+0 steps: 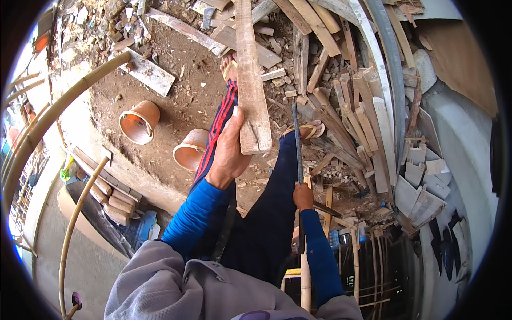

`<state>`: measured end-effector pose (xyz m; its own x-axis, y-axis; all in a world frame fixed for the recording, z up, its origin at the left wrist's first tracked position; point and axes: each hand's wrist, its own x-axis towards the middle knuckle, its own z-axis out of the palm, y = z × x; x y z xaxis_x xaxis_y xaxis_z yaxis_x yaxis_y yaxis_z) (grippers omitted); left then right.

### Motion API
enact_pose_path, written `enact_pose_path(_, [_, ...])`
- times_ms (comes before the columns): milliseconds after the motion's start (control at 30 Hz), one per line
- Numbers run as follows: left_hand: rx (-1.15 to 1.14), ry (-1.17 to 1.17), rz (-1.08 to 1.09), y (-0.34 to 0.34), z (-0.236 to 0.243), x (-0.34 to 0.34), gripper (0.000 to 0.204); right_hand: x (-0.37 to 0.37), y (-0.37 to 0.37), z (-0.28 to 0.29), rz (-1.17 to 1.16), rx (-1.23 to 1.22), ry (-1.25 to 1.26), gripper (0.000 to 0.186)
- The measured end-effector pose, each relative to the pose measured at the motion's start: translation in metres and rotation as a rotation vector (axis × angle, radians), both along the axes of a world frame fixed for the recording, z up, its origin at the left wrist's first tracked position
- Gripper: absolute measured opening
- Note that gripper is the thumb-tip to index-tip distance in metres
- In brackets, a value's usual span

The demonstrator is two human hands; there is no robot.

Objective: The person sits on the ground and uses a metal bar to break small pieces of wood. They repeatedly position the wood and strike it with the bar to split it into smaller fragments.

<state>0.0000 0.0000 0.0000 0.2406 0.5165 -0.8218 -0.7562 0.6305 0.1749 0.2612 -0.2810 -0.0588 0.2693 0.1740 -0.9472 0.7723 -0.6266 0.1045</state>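
My left hand (pixel 229 141) grips the near end of a long wooden plank (pixel 249 80), thumb along its left edge and the other fingers hidden under it. A thin dark mark like a nail shows near that end. The plank stretches away from me past my left foot. In my right hand (pixel 303 196), closed around it, is a long dark crowbar (pixel 298 144). Its slightly bent far end points away, beside the scrap wood, and its other end runs back along my right forearm. The crowbar and plank are apart.
Two orange buckets (pixel 140 122) (pixel 191 149) stand on the dirt floor at left. Piled scrap wood (pixel 368 117) fills the right side, near a pale curved wall (pixel 458 122). Bent bamboo poles (pixel 69 96) arch at far left. A flat board (pixel 144 72) lies among rubble.
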Motion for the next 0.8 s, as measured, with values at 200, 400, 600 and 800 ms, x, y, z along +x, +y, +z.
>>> enact_pose_path(200, [-0.078,0.124,-0.361,-0.041,0.018,0.077,0.042,0.002,-0.008,0.006,-0.064,0.050,0.001,0.041])
enact_pose_path(400, [0.195,0.199,-1.033,-0.113,0.038,0.122,0.049,0.014,-0.100,-0.035,-0.699,0.304,0.232,0.041])
enact_pose_path(600, [0.892,0.416,-1.409,-0.127,-0.003,0.186,0.055,0.010,-0.080,-0.013,-0.479,0.509,0.135,0.044])
enact_pose_path(800, [1.493,0.514,-1.473,-0.088,-0.088,0.366,0.033,0.039,-0.065,-0.006,-0.254,0.230,0.056,0.043])
